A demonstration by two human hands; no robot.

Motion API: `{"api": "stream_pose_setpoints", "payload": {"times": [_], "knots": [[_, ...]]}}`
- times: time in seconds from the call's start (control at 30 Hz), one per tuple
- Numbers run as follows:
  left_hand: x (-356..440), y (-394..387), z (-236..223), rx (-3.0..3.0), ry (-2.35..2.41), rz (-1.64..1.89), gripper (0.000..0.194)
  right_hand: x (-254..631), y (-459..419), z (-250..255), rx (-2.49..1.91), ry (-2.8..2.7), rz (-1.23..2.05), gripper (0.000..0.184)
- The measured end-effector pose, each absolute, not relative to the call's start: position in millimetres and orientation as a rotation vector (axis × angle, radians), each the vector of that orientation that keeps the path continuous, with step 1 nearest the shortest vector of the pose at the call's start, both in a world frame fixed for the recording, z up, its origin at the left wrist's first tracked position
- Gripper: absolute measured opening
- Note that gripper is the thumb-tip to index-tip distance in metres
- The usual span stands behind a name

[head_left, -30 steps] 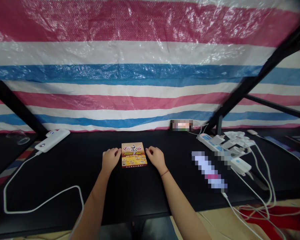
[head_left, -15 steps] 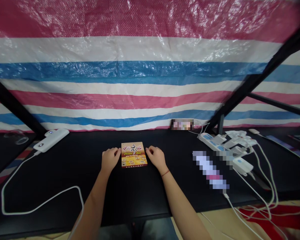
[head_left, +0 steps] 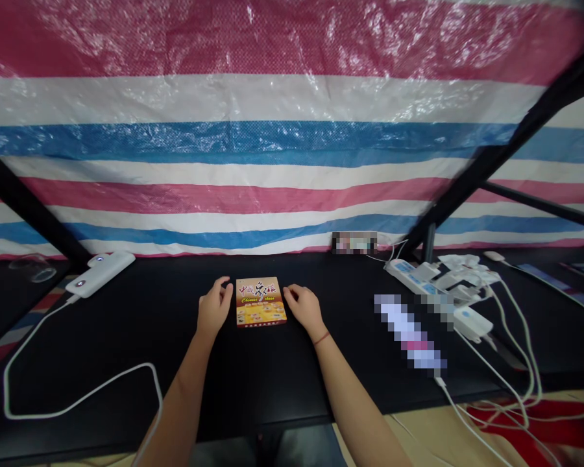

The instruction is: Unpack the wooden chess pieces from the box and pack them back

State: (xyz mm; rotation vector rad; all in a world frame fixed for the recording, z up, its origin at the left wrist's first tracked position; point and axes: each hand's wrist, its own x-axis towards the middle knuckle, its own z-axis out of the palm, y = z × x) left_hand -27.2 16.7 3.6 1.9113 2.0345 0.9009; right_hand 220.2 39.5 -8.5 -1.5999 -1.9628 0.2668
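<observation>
A flat Chinese chess box (head_left: 261, 303), yellow and dark red with printed lettering, lies face up on the black table (head_left: 267, 383). Beside its left edge is my left hand (head_left: 215, 307), fingers partly stretched and a small gap between it and the box. On the other side rests my right hand (head_left: 304, 306), with its fingers curled in and the fingertips close to the box's right edge. Whether those fingertips touch the box I cannot tell. Neither hand is seen holding anything.
A white device (head_left: 102, 274) trailing a white cable stands at left. On the right are a blurred-out phone-like object (head_left: 409, 332) and a power strip (head_left: 438, 295) with several plugs and cables. A striped plastic sheet (head_left: 253, 194) hangs behind, between dark slanted frame bars (head_left: 472, 170).
My left hand's fingers have loosened and stretched forward, drawing slightly away from the box. My right hand and the box stay in place.
</observation>
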Motion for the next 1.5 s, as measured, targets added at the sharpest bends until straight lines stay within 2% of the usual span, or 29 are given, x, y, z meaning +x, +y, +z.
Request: {"api": "stream_pose_setpoints", "payload": {"times": [0.13, 0.3, 0.6, 0.7, 0.87, 0.93, 1.07, 1.13, 1.27, 1.37, 1.5], "knots": [[-21, 16, -2, 1.908, 1.813, 1.206, 0.040, 215, 36, -6, -1.516, -2.007, 0.301, 0.032], [-14, 18, -11, 1.955, 1.784, 1.158, 0.028, 213, 36, -6, -1.428, -1.900, 0.447, 0.038], [-10, 19, -10, 1.830, 1.845, 1.207, 0.023, 194, 36, 20, -1.112, -1.584, 0.813, 0.037], [-10, 24, 6, 1.779, 1.897, 1.208, 0.024, 171, 33, 36, -1.029, -1.529, 0.921, 0.040], [-23, 30, 63, 1.356, 1.623, 1.179, 0.049, 129, 25, 65, -0.906, -1.717, 0.908, 0.036], [-31, 27, 82, 1.272, 1.603, 1.168, 0.050, 115, 22, 72, -0.832, -1.778, 0.958, 0.039], [-49, 18, 90, 1.161, 1.635, 1.083, 0.056, 98, 17, 74, -0.762, -1.859, 1.087, 0.042], [-62, 16, 84, 1.128, 1.660, 1.049, 0.061, 101, 18, 72, -0.777, -1.868, 1.086, 0.042], [-90, 17, 63, 1.207, 1.850, 0.938, 0.055, 134, 29, 64, -0.965, -1.730, 0.891, 0.032], [-99, 17, 48, 1.523, 2.179, 0.812, 0.056, 175, 37, 50, -1.241, -1.685, 0.634, 0.021], [-72, 13, 38, 1.878, 2.363, 0.705, 0.045, 212, 39, 28, -1.547, -1.739, 0.652, 0.023]]}}
